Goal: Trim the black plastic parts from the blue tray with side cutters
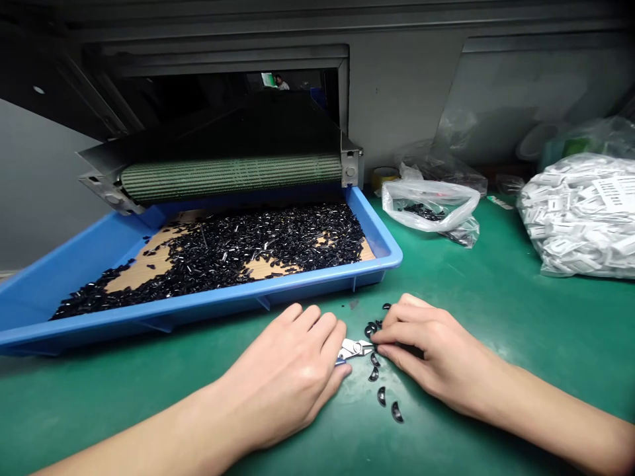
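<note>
My left hand [292,377] rests on the green mat, fingers wrapped round small cutting pliers [354,348] whose metal jaws point right. My right hand [421,347] lies just right of the jaws, its fingertips pinched on a small black curved plastic part [371,328] at the jaw tips. Several more black crescent parts [387,400] lie loose on the mat between and below my hands.
A blue tray [317,277] full of black plastic parts sits behind my hands, under a green conveyor roller [228,177]. A clear bag with black parts [429,206] lies at centre right. A big bag of white parts [580,215] fills the far right.
</note>
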{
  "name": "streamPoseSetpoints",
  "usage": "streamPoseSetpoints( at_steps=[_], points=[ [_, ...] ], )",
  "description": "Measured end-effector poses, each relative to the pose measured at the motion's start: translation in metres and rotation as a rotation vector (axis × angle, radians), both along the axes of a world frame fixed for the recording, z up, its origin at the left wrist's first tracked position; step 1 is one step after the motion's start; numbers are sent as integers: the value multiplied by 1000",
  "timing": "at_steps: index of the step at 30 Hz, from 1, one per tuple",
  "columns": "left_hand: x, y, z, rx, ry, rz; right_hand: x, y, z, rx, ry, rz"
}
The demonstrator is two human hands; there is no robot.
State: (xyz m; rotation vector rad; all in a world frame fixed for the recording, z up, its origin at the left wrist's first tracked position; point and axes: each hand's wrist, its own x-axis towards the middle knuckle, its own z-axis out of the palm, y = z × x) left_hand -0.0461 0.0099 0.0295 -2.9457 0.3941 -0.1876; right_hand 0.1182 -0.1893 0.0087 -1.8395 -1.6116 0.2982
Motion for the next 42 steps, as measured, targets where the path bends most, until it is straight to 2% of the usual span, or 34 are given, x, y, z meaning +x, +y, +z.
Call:
streamPoseSetpoints(
  at_steps=[8,17,24,27,32,36,42],
  points=[
    [4,-1,3,10,-4,-7,-1,0,-1,5,10,13],
    [12,-3,20,180,26,-89,1,0,0,-20,2,-36],
    [22,0,23,231,30,-207,-5,1,11,-76,-41,9],
    [25,-1,24,215,65,-206,2,-3,17,-110,-77,7],
    [16,3,15,107,76,-120,19,-6,16,-90,-62,-214],
    [1,10,2,32,22,-37,18,-2,13,-81,-52,-169],
    [-10,8,-5,-45,-24,-29,18,-5,12,-100,-85,-167]
  ],
)
